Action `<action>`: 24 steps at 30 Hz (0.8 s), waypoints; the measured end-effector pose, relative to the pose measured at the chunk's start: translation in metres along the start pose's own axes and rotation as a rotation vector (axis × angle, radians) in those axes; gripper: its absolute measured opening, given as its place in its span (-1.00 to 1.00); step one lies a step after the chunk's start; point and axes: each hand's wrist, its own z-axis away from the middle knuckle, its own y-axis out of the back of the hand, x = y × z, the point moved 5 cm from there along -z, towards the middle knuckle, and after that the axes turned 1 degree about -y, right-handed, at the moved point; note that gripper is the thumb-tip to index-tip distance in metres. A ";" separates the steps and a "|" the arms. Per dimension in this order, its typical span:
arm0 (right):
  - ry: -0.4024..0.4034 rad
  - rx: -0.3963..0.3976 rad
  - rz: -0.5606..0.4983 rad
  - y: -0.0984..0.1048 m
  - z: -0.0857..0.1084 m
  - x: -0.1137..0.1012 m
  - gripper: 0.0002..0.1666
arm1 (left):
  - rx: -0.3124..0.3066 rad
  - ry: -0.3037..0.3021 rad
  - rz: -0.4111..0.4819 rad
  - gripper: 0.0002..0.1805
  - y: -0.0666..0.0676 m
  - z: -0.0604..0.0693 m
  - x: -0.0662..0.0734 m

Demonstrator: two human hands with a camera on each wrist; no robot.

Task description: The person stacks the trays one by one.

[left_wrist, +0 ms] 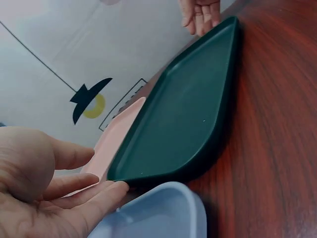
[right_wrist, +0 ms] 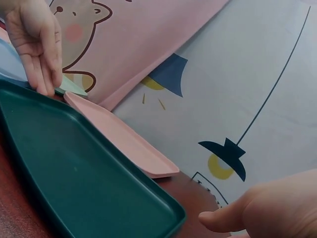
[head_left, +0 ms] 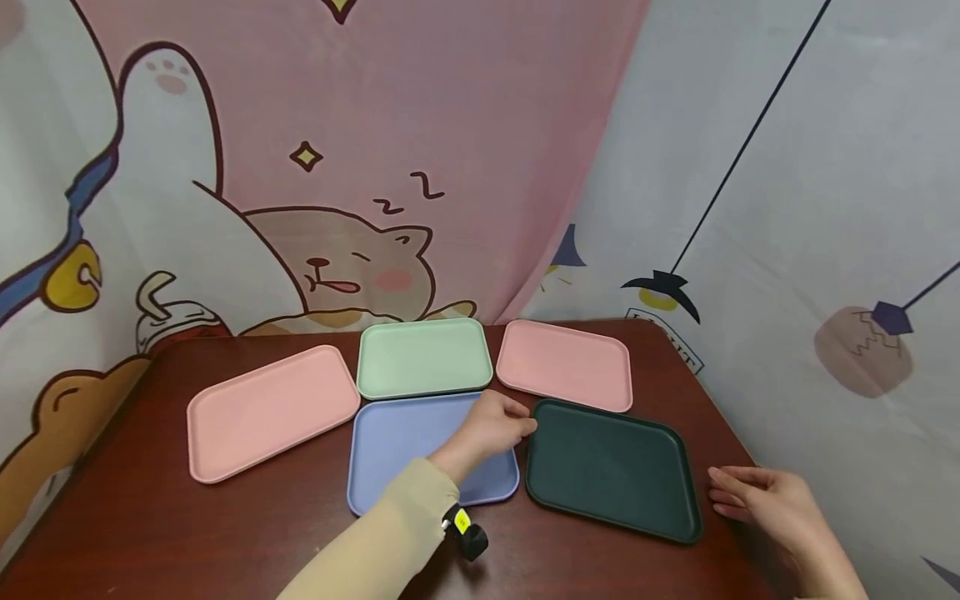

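A dark green tray [head_left: 611,471] lies on the table at the right. My left hand [head_left: 491,425] reaches over the blue tray [head_left: 405,442], its fingertips at the dark tray's left edge. Seen from the left wrist, those fingers [left_wrist: 84,203] are extended and the thumb stands apart from the tray; whether they touch the rim is hard to tell. My right hand [head_left: 772,504] hovers just off the dark tray's right end with loosely bent fingers, holding nothing. The right wrist view shows its thumb [right_wrist: 228,218] beside the tray's near corner, with a gap between.
Behind the dark tray lies a pink tray [head_left: 566,364], with a light green tray [head_left: 423,358] to its left. Another pink tray [head_left: 273,414] sits angled at the left of the brown table [head_left: 187,533]. Printed cloth [head_left: 465,100] hangs along the back and right edges.
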 end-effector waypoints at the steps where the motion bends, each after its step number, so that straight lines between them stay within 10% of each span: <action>1: 0.003 -0.008 -0.003 -0.001 -0.001 0.000 -0.13 | 0.002 0.000 -0.024 -0.75 -0.001 -0.001 0.000; 24: 0.017 -0.047 0.029 -0.019 -0.006 -0.005 -0.33 | 0.006 0.038 -0.126 -0.64 -0.023 -0.003 0.007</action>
